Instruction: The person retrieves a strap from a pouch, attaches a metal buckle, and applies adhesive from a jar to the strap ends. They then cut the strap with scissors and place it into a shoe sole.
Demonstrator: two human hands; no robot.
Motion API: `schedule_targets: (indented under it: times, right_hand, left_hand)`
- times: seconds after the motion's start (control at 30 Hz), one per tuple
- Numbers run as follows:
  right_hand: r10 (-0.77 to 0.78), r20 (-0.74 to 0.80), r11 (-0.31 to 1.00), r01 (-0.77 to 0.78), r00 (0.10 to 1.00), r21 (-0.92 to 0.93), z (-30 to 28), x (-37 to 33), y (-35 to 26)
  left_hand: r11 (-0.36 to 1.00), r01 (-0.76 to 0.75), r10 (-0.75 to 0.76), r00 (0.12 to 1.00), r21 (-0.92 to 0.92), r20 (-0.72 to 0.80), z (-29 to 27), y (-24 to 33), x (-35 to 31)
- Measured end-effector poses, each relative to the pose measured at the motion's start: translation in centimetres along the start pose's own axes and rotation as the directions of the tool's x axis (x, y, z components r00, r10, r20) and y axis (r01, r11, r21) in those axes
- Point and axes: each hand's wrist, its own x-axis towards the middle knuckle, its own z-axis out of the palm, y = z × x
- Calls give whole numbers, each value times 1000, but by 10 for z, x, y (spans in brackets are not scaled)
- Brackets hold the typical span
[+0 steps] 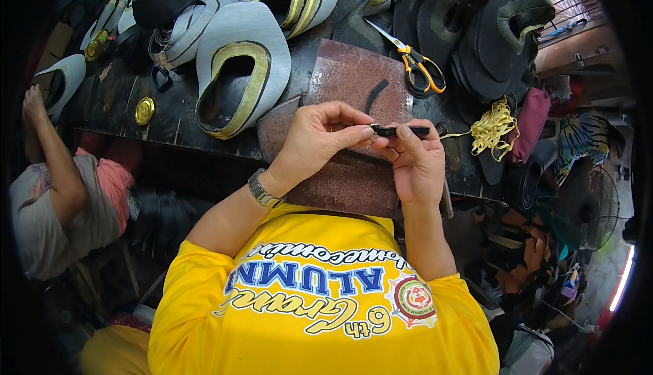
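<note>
Above the near edge of the workbench, my left hand (pixel 321 135) and my right hand (pixel 413 160) meet at a short black strip (pixel 420 131). Thumb and fingers of the right hand pinch the strip from below and behind. The left thumb and forefinger close on its left end. Just past the hands lies a worn reddish-brown board (pixel 347 65), with a second thin curved black strip (pixel 375 94) on it. Scissors (pixel 423 74) with orange and black handles rest at the board's far right side, blades partly apart.
Grey curved pieces (pixel 272 35) with yellow-edged openings lie at the far left, near a round gold tin (pixel 144 111). Dark padded pieces (pixel 503 28) pile up at the far right, by tangled yellow cord (pixel 495 130) and a maroon pouch (pixel 529 124). Another person's arm (pixel 51 143) reaches in at left.
</note>
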Motion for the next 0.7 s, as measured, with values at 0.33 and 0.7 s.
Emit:
schedule_targets:
  times: [0.33, 0.7]
  right_hand:
    - [-110, -48, 960, 94, 993, -262, 13, -8, 7]
    - [-14, -44, 985, 6, 999, -174, 7, -6, 11]
  left_hand:
    - [998, -49, 50, 998, -30, 29, 3, 2, -4]
    - [1000, 6, -6, 1000, 1, -17, 2, -1, -2]
